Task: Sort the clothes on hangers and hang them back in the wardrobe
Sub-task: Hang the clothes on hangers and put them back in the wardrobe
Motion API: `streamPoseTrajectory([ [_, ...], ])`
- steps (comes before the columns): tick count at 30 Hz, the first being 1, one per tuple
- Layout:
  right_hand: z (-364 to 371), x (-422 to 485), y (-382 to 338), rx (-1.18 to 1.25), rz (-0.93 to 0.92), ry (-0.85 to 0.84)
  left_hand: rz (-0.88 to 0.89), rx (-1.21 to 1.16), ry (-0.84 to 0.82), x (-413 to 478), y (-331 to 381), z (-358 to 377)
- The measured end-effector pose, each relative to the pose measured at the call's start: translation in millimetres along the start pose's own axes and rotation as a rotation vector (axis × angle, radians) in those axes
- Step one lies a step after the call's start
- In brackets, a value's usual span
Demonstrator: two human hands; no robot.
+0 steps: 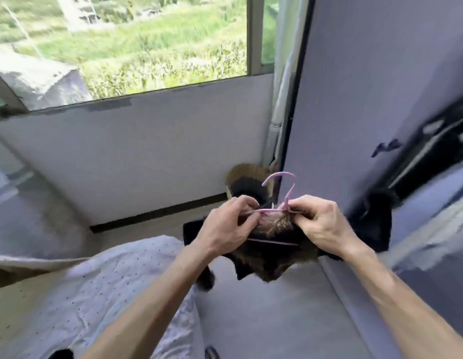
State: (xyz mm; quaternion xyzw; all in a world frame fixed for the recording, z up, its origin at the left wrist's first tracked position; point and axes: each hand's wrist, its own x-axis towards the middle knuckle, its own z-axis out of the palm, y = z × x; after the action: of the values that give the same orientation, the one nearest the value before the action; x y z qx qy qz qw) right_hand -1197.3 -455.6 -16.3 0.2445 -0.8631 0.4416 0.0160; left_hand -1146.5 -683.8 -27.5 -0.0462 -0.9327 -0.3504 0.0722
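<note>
Fitting stage. Left hand (225,224) and right hand (321,224) each pinch the dark garment (274,263) at the shoulders of the pink hanger (278,175), held in the air at centre. Not yet hung. The wardrobe (354,99) is probably the lilac panel at 2 o'clock. How many clothes remain cannot be told.

No text, label, brand, number or sign can be read anywhere in the head view, which is soft and blurred. The pink hanger (268,210) and the dark garment (277,263) show no legible marking, and the pale cloth (100,288) carries only a print of small dark dots, not letters.
</note>
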Motion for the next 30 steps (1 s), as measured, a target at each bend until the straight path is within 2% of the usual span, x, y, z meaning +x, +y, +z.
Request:
streamPoseTrajectory([
  [6,-46.0,-22.2,24.4,-0.054,0.134,0.211,0.225,-0.094,-0.189,66.7,60.8,48.6],
  [10,-73.1,-36.6,33.7,-0.110,0.245,0.338,0.252,-0.088,-0.228,100.5,88.8,73.0],
  [14,-92.0,-66.5,34.6,-0.191,0.379,0.432,0.435,-0.073,-0.308,111.7,106.1,84.4],
  [18,-98.0,-113.3,37.3,-0.349,0.565,0.514,0.497,-0.139,-0.350,126.7,110.1,94.3],
  [22,-97.5,-154.2,43.4,-0.509,0.745,0.432,0.517,-0.132,-0.326,139.9,117.5,108.7],
  [27,-97.3,-185.4,34.9,-0.473,0.897,0.341,0.603,-0.146,-0.376,149.0,144.4,133.3],
  [30,-105.7,-200.8,29.5,-0.462,1.015,0.257,0.612,-0.207,-0.337,155.9,160.3,153.3],
])
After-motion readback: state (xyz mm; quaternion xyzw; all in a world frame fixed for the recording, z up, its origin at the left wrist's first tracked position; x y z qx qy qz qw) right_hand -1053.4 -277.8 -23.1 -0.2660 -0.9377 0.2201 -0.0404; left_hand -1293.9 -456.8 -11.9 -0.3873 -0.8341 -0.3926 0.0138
